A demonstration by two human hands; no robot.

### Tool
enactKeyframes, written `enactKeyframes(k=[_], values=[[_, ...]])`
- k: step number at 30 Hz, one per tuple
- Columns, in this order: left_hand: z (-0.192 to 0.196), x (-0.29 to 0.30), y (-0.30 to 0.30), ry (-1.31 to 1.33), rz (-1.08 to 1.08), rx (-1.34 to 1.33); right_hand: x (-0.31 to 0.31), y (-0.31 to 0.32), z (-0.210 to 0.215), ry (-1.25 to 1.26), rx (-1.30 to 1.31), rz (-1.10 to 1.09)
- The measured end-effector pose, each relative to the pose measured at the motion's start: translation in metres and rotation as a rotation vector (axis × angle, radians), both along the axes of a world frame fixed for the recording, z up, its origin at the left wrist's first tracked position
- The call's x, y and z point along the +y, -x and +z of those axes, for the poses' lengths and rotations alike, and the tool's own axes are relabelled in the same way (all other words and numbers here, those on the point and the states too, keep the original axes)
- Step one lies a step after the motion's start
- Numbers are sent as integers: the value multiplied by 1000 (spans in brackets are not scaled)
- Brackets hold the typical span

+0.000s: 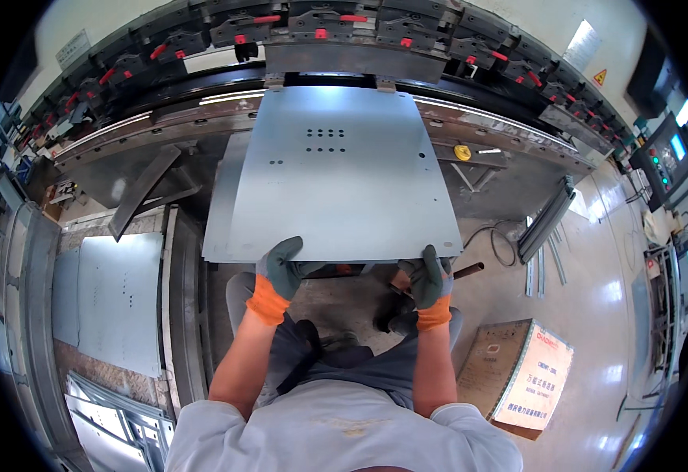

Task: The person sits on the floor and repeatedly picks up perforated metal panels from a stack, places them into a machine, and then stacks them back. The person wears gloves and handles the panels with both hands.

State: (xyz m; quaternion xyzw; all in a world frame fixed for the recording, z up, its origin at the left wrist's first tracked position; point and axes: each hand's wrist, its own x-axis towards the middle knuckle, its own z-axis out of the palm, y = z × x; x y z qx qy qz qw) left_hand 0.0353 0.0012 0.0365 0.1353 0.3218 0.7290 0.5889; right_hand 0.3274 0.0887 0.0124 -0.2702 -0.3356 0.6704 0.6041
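A large flat sheet metal panel point(344, 204) with several small punched holes lies level in front of me, its far edge at the press brake's bed point(226, 110). Beneath its left side another sheet point(220, 224) shows. My left hand point(282, 266), in a dark green glove with an orange cuff, grips the near edge left of the middle, thumb on top. At the near right corner my right hand point(427, 279), gloved the same way, holds that edge with its thumb on top. The fingers of both hands are partly hidden under the panel.
Clamps with red levers point(320, 33) line the press brake above. To the left, more punched sheets point(123, 299) lie on a pallet. A cardboard box point(493, 362) stands on the floor at right. A yellow tape measure point(461, 153) rests on a side bracket; a control panel point(665, 161) is far right.
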Motion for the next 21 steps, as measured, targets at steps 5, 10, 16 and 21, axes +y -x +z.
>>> enactKeyframes(k=[5, 10, 16, 21], values=[[1, 0, 1, 30, 13, -32, 0, 2, -4, -61, -99, -87], [0, 2, 3, 28, -8, -2, -6, 4, 21, 93, 9, 22], [4, 3, 2, 63, 11, -42, -5, 6, 11, -63, -119, -44], [5, 1, 1, 54, 11, -40, -5, 10, 18, 20, 15, -24]])
